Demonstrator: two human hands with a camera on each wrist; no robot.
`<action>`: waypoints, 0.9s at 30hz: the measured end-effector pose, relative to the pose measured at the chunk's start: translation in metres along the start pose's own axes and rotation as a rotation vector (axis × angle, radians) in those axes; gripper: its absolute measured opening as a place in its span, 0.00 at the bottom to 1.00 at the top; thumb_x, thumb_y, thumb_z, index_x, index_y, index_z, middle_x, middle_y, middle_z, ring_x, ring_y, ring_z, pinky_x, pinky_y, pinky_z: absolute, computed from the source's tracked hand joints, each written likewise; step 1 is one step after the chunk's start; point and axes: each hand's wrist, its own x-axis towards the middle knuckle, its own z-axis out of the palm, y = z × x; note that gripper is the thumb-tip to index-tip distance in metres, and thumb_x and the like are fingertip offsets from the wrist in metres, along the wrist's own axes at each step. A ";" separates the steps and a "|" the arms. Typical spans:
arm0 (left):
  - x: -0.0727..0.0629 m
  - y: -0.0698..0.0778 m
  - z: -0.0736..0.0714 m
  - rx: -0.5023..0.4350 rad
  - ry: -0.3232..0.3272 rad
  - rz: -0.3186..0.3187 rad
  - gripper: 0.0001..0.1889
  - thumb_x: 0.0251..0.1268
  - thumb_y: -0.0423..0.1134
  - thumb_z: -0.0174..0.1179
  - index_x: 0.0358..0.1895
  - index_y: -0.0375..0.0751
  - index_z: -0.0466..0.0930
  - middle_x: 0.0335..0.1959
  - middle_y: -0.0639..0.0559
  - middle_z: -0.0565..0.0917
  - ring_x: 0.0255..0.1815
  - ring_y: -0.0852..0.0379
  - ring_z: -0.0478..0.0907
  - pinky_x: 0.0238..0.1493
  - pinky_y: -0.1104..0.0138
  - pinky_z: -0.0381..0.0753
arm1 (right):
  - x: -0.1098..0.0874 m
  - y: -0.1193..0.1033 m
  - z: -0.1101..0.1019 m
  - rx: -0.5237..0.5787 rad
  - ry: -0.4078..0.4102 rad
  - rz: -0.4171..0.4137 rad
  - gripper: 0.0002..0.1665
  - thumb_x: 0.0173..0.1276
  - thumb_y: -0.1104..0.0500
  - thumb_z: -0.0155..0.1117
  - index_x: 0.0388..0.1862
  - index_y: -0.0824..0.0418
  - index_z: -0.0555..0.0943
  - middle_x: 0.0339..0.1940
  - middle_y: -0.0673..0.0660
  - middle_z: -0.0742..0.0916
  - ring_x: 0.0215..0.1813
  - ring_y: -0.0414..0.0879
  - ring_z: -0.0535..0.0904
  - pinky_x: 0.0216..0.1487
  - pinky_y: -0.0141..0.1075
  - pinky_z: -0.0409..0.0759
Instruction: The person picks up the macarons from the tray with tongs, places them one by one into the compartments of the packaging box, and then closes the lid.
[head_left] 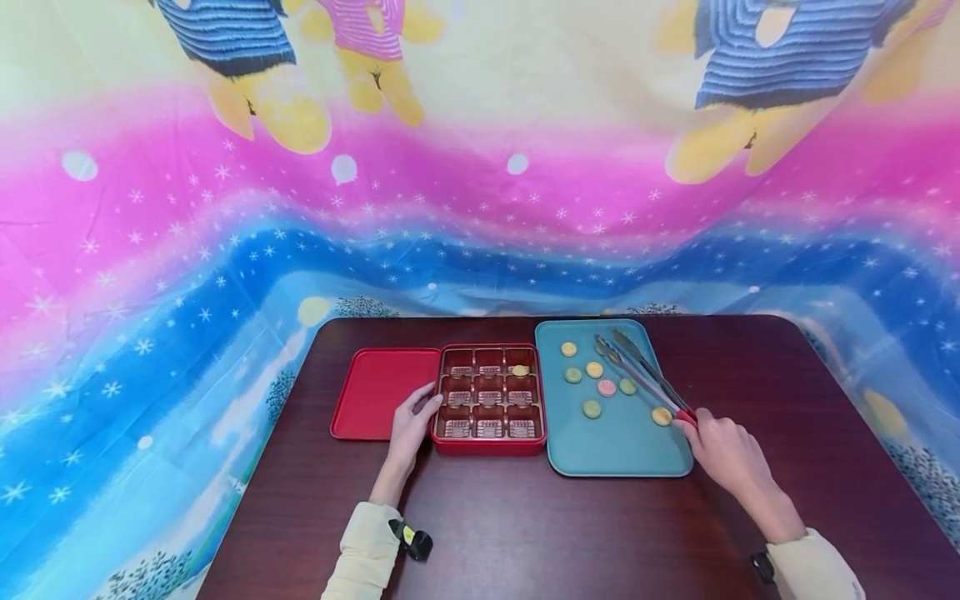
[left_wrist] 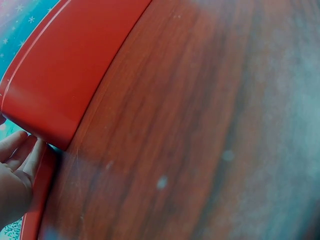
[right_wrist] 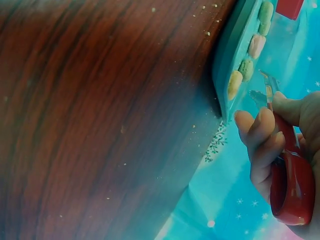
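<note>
My left hand point(head_left: 407, 433) rests against the left side of a red box point(head_left: 489, 447), its extended fingers point(left_wrist: 33, 159) touching the wall in the left wrist view. The box holds a divided insert with a yellow macaron point(head_left: 520, 371) in its back right compartment. My right hand point(head_left: 729, 454) grips the red handles point(right_wrist: 298, 192) of metal tongs, whose spread arms reach over a teal tray point(head_left: 615, 454). Between the tong tips there is nothing. On the tray lie several macarons: yellow ones, green ones and one pink macaron point(head_left: 606, 387). A yellow macaron point(head_left: 662, 416) sits close to the tongs' handle end.
The red lid point(head_left: 382, 396) lies flat to the left of the box, next to my left hand. Tray and box stand side by side on the dark wooden table point(head_left: 487, 533). A printed cloth point(head_left: 480, 192) hangs around the table's back and sides.
</note>
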 end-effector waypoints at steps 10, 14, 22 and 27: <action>0.003 -0.008 -0.002 0.011 0.016 0.001 0.24 0.74 0.39 0.64 0.68 0.32 0.77 0.63 0.33 0.80 0.63 0.46 0.78 0.53 0.71 0.79 | 0.001 0.003 0.005 0.016 -0.057 0.026 0.18 0.73 0.58 0.68 0.30 0.66 0.71 0.15 0.52 0.67 0.15 0.44 0.63 0.15 0.37 0.65; 0.003 -0.008 -0.002 0.012 0.013 0.002 0.24 0.75 0.39 0.63 0.69 0.31 0.76 0.64 0.33 0.80 0.64 0.46 0.78 0.53 0.72 0.78 | 0.002 0.003 0.007 0.013 -0.056 0.025 0.19 0.73 0.58 0.69 0.29 0.66 0.71 0.15 0.52 0.67 0.14 0.44 0.62 0.15 0.37 0.65; 0.005 -0.009 -0.003 0.008 -0.004 -0.015 0.25 0.76 0.37 0.62 0.70 0.30 0.74 0.65 0.31 0.78 0.64 0.47 0.77 0.52 0.72 0.78 | 0.001 0.003 0.007 0.018 -0.065 0.029 0.18 0.73 0.59 0.69 0.30 0.66 0.71 0.15 0.52 0.67 0.15 0.44 0.63 0.16 0.37 0.66; -0.002 0.006 -0.002 0.017 -0.018 -0.033 0.24 0.76 0.35 0.60 0.70 0.27 0.73 0.64 0.29 0.78 0.63 0.46 0.78 0.53 0.69 0.80 | 0.001 0.002 0.008 0.007 -0.059 0.018 0.18 0.72 0.59 0.69 0.29 0.66 0.71 0.15 0.52 0.67 0.15 0.44 0.62 0.16 0.37 0.65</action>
